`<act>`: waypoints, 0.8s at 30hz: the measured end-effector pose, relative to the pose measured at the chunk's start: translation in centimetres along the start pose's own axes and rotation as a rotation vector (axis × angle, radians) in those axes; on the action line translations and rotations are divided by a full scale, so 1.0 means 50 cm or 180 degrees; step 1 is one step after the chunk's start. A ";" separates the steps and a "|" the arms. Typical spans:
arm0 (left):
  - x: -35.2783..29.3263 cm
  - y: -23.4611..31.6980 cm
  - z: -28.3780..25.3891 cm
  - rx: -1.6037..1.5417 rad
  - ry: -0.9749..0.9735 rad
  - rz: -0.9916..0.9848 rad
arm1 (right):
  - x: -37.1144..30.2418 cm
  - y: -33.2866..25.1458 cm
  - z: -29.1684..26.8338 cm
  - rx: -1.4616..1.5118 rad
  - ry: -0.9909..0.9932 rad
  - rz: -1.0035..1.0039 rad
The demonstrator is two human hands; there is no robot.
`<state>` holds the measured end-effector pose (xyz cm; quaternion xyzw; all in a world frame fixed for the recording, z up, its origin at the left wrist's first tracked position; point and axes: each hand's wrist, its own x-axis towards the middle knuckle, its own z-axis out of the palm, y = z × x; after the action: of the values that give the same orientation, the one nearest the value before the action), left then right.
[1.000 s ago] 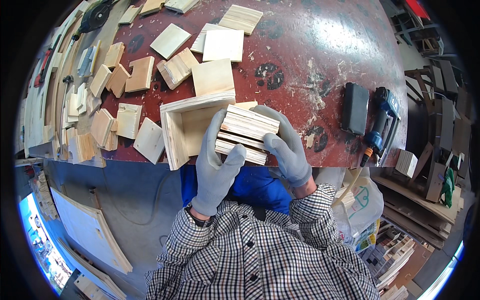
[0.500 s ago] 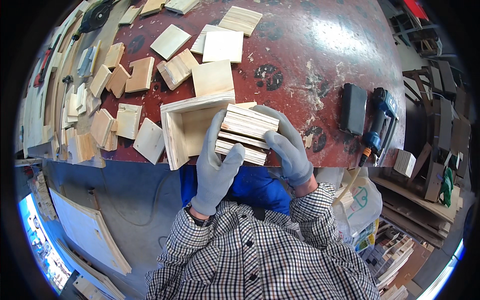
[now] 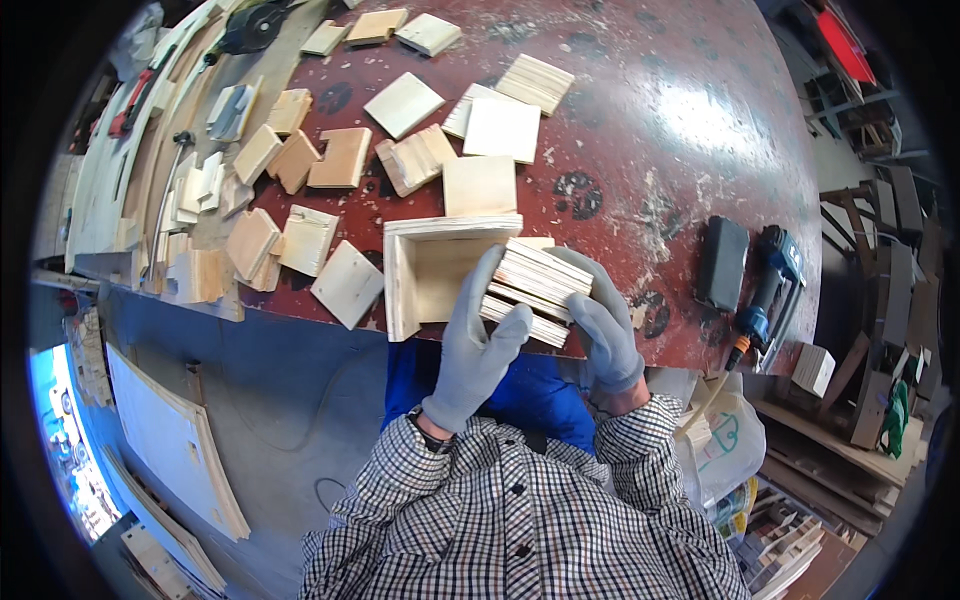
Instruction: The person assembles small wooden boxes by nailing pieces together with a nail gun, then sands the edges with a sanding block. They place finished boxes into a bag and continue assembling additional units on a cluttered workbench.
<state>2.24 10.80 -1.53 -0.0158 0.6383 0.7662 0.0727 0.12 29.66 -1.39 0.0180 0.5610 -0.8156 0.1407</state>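
Note:
Both gloved hands hold a small stack of plywood pieces at the table's front edge, their layered edges facing up. My left hand closes round the left end, thumb lying along the near piece. At the other end, the fingers and thumb of my right hand press on the stack. Just left of and behind the stack, an open-fronted plywood box rests on the table, its near side by my left hand. A square wooden piece lies against the box's far side.
Several loose wooden blocks lie across the left of the red-brown table. At the right edge are a blue air nailer with a hose and a dark rectangular case. A plastic bag stands below the table edge.
The whole view has shifted, so table and hands sit further right and slightly lower. The pieces in my hands are closer together, and the stack slants a little more.

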 end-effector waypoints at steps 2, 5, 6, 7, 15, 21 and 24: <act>0.004 -0.005 0.001 0.0249 -0.0014 0.0213 | -0.007 -0.014 0.016 -0.0035 0.0000 0.0000; 0.006 -0.019 -0.001 0.0514 0.0023 0.0459 | -0.013 -0.020 0.027 -0.0435 0.0061 -0.0119; 0.008 -0.023 0.000 0.0642 0.0062 0.0596 | -0.011 -0.015 0.018 -0.0656 0.0027 -0.0215; 0.008 -0.037 0.000 0.0601 0.0090 0.0629 | -0.007 -0.021 0.011 -0.0926 -0.0055 -0.0281; 0.006 -0.062 0.008 0.0559 0.0209 0.0748 | 0.012 -0.107 0.021 -0.4456 -0.0399 -0.1883; 0.010 -0.069 0.008 0.0582 0.0180 0.0841 | 0.028 -0.144 0.044 -0.4370 -0.0687 -0.1747; 0.010 -0.080 0.010 0.0582 0.0201 0.0928 | 0.037 -0.117 0.024 -0.4148 -0.0431 -0.1714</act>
<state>2.30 12.02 -5.39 0.0595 0.7029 0.7065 -0.0581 -2.98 30.12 4.02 -0.2600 0.9098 -0.3197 -0.0491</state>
